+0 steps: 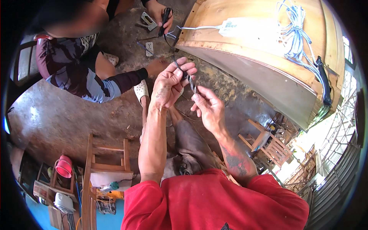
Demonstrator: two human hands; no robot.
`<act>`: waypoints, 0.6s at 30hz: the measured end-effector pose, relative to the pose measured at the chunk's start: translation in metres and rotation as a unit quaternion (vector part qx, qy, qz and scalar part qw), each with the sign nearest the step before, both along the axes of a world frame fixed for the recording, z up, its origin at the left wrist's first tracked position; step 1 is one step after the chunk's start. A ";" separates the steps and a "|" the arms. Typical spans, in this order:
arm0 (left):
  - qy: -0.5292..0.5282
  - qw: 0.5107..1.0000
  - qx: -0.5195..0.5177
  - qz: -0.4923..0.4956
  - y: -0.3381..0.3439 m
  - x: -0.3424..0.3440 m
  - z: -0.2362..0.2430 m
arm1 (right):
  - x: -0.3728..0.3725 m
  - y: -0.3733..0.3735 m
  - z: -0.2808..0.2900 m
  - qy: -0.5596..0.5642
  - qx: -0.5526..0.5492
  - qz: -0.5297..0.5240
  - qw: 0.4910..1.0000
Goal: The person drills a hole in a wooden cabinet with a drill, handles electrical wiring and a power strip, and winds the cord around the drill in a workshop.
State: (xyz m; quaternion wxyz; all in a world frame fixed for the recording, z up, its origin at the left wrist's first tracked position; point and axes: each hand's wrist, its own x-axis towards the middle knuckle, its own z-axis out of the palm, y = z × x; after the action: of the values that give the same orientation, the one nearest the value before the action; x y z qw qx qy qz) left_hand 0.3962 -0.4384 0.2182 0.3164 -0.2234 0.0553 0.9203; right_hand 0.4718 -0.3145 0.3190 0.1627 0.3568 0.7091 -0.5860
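Observation:
A dark, twisted cord (pixel 191 85) stretches between my two hands in front of me. My left hand (pixel 168 84) is closed round its upper part, thumb against the fingers. Lower down, my right hand (pixel 209 109) pinches the other end between thumb and fingertips. A thin dark strand runs up from my left hand toward a black tool-like object (pixel 165 22), held in a co-worker's hand (pixel 156 12); its exact kind is unclear. The co-worker's other hand (pixel 155 67) is just left of mine, partly hidden.
A large wooden cabinet (pixel 214 46) at right bears a white box (pixel 232 27) and a coiled white-blue cable (pixel 295 34). A staple gun (pixel 148 21) and white outlet plate (pixel 149 48) lie on the floor. Wooden chair (pixel 109 157) and pink bucket (pixel 64 166) stand lower left.

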 end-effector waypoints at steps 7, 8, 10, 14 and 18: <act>0.062 0.998 -0.001 -0.016 -0.006 0.010 -0.013 | -0.013 0.011 -0.004 -0.021 0.047 0.084 0.995; 0.062 0.998 -0.001 -0.013 -0.005 0.010 -0.012 | -0.013 0.012 -0.003 -0.035 0.034 0.076 0.996; 0.064 0.997 -0.026 -0.023 -0.006 0.010 -0.010 | -0.013 0.011 -0.003 -0.040 0.031 0.070 0.996; 0.080 0.995 -0.044 -0.029 -0.006 0.009 -0.009 | -0.010 0.013 -0.007 -0.008 0.057 0.081 0.995; 0.093 0.993 -0.060 -0.038 -0.005 0.010 -0.014 | -0.008 0.017 -0.012 -0.002 0.088 0.093 0.992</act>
State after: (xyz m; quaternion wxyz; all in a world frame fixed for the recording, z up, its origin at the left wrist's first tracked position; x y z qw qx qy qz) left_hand 0.4066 -0.4431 0.2037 0.3305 -0.1530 0.1481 0.9195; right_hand 0.4633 -0.2980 0.3068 0.1859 0.3029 0.7879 -0.5029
